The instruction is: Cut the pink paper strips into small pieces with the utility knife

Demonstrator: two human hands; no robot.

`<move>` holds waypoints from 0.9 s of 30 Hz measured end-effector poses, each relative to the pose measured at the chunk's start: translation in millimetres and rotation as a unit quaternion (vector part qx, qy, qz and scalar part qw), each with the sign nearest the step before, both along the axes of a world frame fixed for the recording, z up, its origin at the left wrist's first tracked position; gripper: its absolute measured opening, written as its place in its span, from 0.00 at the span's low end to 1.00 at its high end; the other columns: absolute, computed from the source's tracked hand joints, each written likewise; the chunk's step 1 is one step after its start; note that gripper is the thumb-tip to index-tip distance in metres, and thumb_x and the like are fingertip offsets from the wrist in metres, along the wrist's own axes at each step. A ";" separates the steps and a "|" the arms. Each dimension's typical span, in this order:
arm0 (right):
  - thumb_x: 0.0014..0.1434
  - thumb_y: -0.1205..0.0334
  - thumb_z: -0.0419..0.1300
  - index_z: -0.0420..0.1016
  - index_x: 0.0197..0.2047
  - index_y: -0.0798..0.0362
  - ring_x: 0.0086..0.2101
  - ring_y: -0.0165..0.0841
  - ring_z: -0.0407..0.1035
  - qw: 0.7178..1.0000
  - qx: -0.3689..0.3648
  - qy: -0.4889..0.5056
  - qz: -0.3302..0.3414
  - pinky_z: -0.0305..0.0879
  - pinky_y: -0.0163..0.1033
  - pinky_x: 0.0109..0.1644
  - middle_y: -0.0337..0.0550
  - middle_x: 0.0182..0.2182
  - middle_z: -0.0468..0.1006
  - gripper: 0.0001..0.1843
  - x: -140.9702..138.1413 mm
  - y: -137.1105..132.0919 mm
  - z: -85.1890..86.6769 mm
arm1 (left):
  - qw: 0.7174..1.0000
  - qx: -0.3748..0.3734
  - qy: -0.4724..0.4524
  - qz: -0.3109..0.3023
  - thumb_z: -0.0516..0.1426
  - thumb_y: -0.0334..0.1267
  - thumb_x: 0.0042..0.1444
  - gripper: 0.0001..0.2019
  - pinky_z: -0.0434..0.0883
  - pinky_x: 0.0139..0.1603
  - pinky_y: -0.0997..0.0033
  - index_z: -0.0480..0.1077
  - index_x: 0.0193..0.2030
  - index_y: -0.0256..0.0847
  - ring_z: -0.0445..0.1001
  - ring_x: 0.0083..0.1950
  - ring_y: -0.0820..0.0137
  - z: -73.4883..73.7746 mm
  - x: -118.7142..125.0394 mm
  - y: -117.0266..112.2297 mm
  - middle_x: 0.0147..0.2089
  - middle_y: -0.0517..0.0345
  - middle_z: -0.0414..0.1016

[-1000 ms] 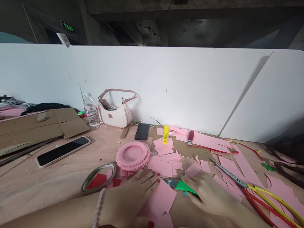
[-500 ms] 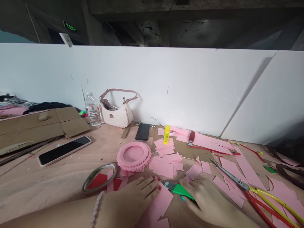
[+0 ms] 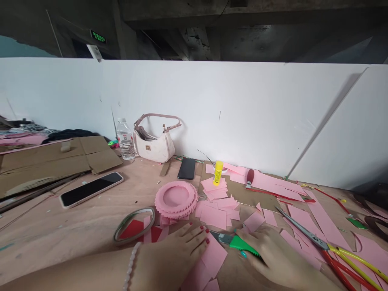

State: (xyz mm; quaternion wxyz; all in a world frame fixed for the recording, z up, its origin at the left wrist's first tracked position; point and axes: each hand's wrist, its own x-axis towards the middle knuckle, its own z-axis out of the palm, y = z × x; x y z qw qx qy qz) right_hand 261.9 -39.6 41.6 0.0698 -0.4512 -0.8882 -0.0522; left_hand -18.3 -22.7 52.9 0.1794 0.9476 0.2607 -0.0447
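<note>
My left hand [image 3: 178, 252] lies flat, palm down, on pink paper [image 3: 216, 254], its fingers stretched toward the middle. A bead bracelet circles that wrist. In my right hand [image 3: 269, 252] is a green utility knife [image 3: 241, 243], its metal front pointing left, close to my left fingertips. My own left fingers partly hide the blade tip. Beyond my left hand stands a round stack of pink paper rings [image 3: 176, 200] with jagged edges. A roll of tape [image 3: 133, 226] rests left of it, over red paper [image 3: 133, 230].
Long scissors [image 3: 318, 241] with red and yellow handles lie at right among pink strips. A glue stick [image 3: 218, 173] stands upright behind several pink pieces [image 3: 214, 217]. Two phones [image 3: 92, 190], a water bottle [image 3: 125, 139], a handbag [image 3: 156, 147] and cardboard [image 3: 72, 155] are farther back and left.
The whole view has shifted, so things appear farther right. The utility knife seems drawn slightly right, away from my left fingertips. My left hand stays flat on the paper.
</note>
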 end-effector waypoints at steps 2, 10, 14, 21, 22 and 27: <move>0.56 0.63 0.52 0.68 0.45 0.47 0.31 0.37 0.70 1.000 -0.004 0.000 0.007 0.59 0.37 0.32 0.40 0.31 0.78 0.13 -0.3 0.0 1.1 | 1.000 -0.001 0.000 0.001 0.52 0.40 0.54 0.35 0.39 0.64 0.56 0.42 0.65 0.29 0.36 0.66 0.57 -1.4 0.0 -0.1 0.66 0.44 0.35; 0.57 0.65 0.49 0.66 0.49 0.50 0.29 0.40 0.71 0.998 -0.013 -0.057 -0.011 0.60 0.38 0.28 0.44 0.32 0.79 0.16 -13.8 -3.1 -2.9 | 0.999 -0.005 -0.024 -0.030 0.53 0.41 0.51 0.38 0.38 0.64 0.60 0.42 0.65 0.27 0.37 0.66 0.57 -8.9 -2.9 3.3 0.66 0.42 0.36; 0.57 0.64 0.50 0.67 0.48 0.48 0.30 0.40 0.71 0.999 -0.007 -0.042 -0.012 0.62 0.39 0.31 0.43 0.32 0.79 0.15 -12.1 -1.2 1.9 | 0.999 0.009 -0.029 -0.022 0.53 0.40 0.52 0.38 0.39 0.64 0.59 0.41 0.65 0.26 0.36 0.66 0.56 -9.5 -3.6 1.7 0.66 0.39 0.35; 0.57 0.63 0.50 0.66 0.50 0.48 0.30 0.39 0.71 1.000 0.015 -0.014 0.008 0.62 0.39 0.31 0.43 0.31 0.78 0.17 -6.4 0.5 3.7 | 0.999 0.004 -0.026 -0.024 0.53 0.43 0.52 0.38 0.38 0.64 0.58 0.42 0.65 0.27 0.36 0.66 0.57 -6.4 -3.2 1.5 0.66 0.41 0.36; 0.57 0.63 0.50 0.66 0.50 0.48 0.29 0.39 0.71 1.000 0.017 -0.025 0.006 0.61 0.39 0.31 0.43 0.30 0.78 0.17 -6.8 0.7 2.5 | 0.999 0.002 -0.027 -0.024 0.53 0.44 0.53 0.38 0.38 0.64 0.57 0.42 0.65 0.27 0.36 0.66 0.58 -6.0 -3.2 1.9 0.66 0.41 0.36; 0.57 0.64 0.50 0.64 0.51 0.53 0.27 0.39 0.71 0.996 0.033 -0.087 -0.008 0.59 0.39 0.27 0.44 0.31 0.78 0.18 -10.7 2.3 -5.9 | 0.999 -0.001 -0.016 -0.031 0.55 0.44 0.49 0.41 0.37 0.63 0.58 0.41 0.65 0.26 0.35 0.66 0.58 -6.3 -3.0 4.3 0.65 0.38 0.36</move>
